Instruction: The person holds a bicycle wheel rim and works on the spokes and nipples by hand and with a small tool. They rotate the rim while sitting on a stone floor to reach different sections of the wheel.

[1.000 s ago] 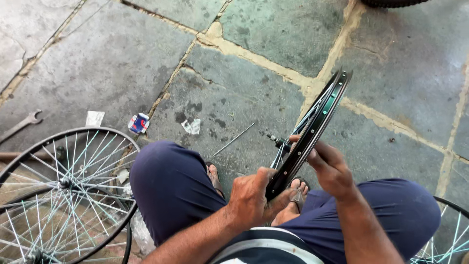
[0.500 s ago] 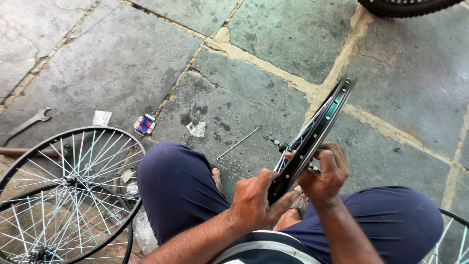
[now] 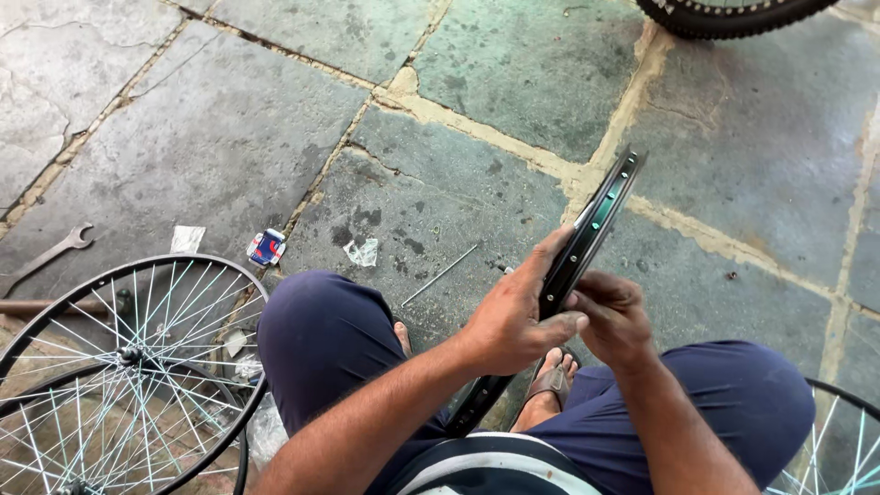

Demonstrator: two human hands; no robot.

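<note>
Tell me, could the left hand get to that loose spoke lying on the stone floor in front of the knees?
Probably yes. The thin spoke lies bare on the floor just ahead of the left knee, with nothing over it. But the left hand is gripping the bare rim, so it would have to let go first.

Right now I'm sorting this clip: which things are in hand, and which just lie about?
In hand:
- black wheel rim, in left hand and right hand

Lying about:
- spanner
- loose spoke
- small packet
- spoked wheels
- tyre
</note>
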